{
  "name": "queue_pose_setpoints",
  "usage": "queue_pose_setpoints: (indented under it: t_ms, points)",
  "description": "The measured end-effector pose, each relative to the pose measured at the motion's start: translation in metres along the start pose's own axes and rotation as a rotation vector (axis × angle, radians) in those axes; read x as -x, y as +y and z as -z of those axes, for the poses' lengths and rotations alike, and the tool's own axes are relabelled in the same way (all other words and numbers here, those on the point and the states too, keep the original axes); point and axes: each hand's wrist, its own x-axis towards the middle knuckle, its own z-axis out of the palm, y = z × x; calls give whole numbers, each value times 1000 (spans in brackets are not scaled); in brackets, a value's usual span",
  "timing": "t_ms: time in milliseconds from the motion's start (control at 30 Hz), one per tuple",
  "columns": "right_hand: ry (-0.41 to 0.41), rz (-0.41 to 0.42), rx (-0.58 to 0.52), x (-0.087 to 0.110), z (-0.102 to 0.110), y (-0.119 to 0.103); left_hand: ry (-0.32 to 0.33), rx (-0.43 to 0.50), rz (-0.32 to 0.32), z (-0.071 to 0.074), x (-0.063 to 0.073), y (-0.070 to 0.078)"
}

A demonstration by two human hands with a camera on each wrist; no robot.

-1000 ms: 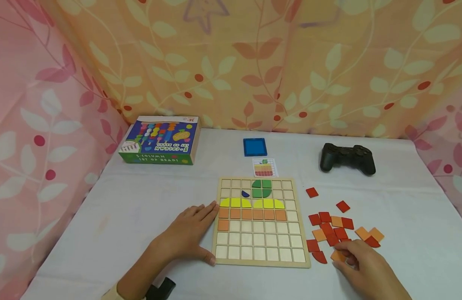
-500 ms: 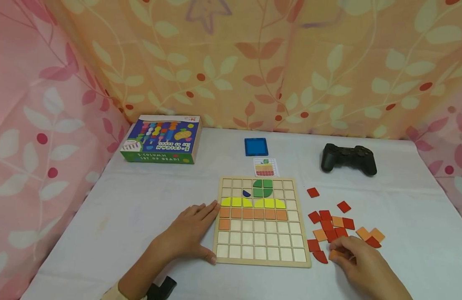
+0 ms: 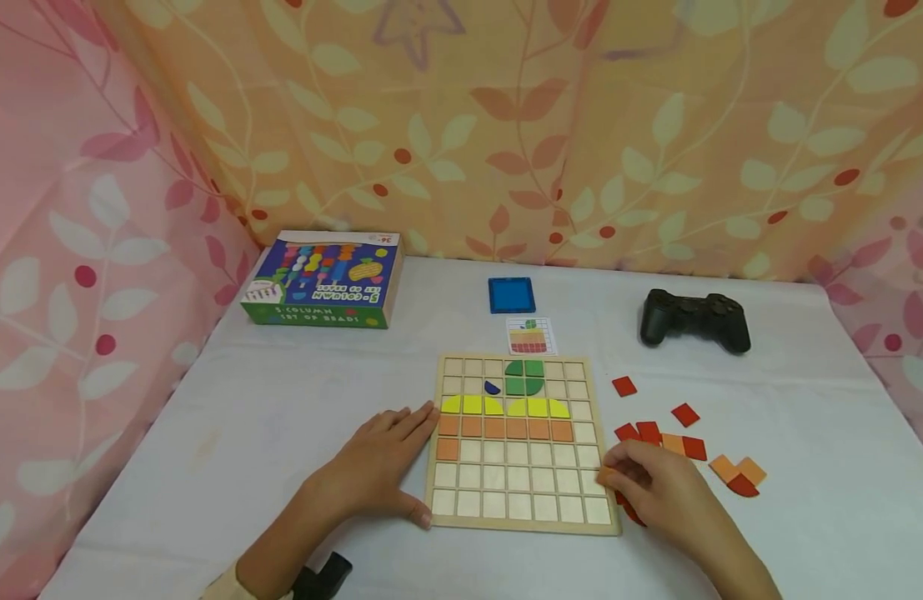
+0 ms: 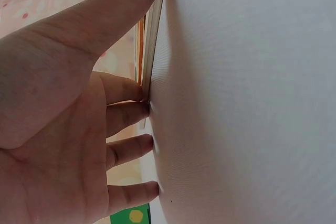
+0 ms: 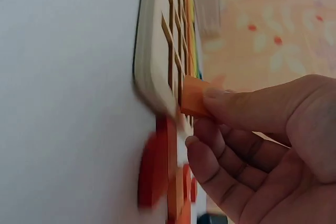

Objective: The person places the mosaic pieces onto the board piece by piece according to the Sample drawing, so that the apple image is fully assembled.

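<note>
A wooden grid board (image 3: 527, 528) lies on the table with green, blue, yellow and orange tiles in its upper cells. My left hand (image 3: 374, 462) rests at the board's left side, thumb and fingers spread and touching its edge. In the left wrist view the fingertips of that hand (image 4: 58, 129) press on the white cloth beside the board. My right hand (image 3: 667, 492) pinches an orange square tile (image 5: 195, 96) between thumb and finger, at the board's right edge. Loose red tiles (image 3: 648, 432) lie right of the board, some hidden beneath the right hand.
A small pattern card (image 3: 530, 336) lies behind the board, with a blue square tray (image 3: 511, 295) beyond it. A black game controller (image 3: 694, 320) sits at the back right. At the back left stands a bead-set box (image 3: 322, 279). Orange tiles (image 3: 751, 471) lie farther right.
My right hand has lifted the orange tile from the pile and carried it left to the board's right edge. The left hand has stayed in place.
</note>
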Motion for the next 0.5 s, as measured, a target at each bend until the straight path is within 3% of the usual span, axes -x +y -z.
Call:
queue_pose_setpoints:
  t_ms: [200, 500]
  points:
    - [-73, 80, -42, -24, -17, -29, 4, 5, 0, -1, 0, -1]
    - [-116, 256, -58, -51, -42, -63, 7, -5, 4, -2, 0, 0]
